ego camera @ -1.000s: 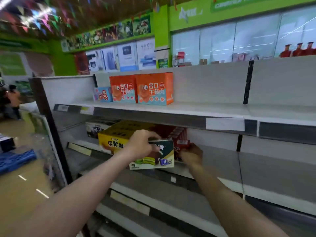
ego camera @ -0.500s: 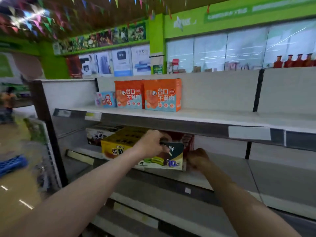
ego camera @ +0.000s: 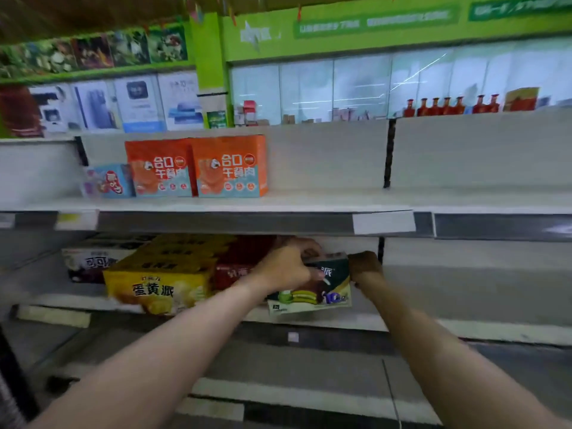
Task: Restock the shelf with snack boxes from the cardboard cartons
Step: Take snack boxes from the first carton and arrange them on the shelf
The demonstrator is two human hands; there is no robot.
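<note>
A dark green snack box (ego camera: 312, 292) with a cream lower edge stands at the front of the second shelf (ego camera: 464, 328). My left hand (ego camera: 284, 269) grips its top left corner. My right hand (ego camera: 365, 266) curls around its right end. To the box's left sit red boxes (ego camera: 240, 267), a row of yellow boxes (ego camera: 158, 289) and a dark brown box (ego camera: 89, 263). The cardboard cartons are out of view.
On the top shelf (ego camera: 340, 199) stand two orange boxes (ego camera: 198, 168) and a small blue box (ego camera: 106, 181), with bare board to their right. Lower shelves (ego camera: 309, 394) lie below my arms. A black upright (ego camera: 388, 153) splits the shelf back.
The view has swung to the right and closer to the shelf. Both hands still hold the green box, which now sits further right, past the red boxes.
</note>
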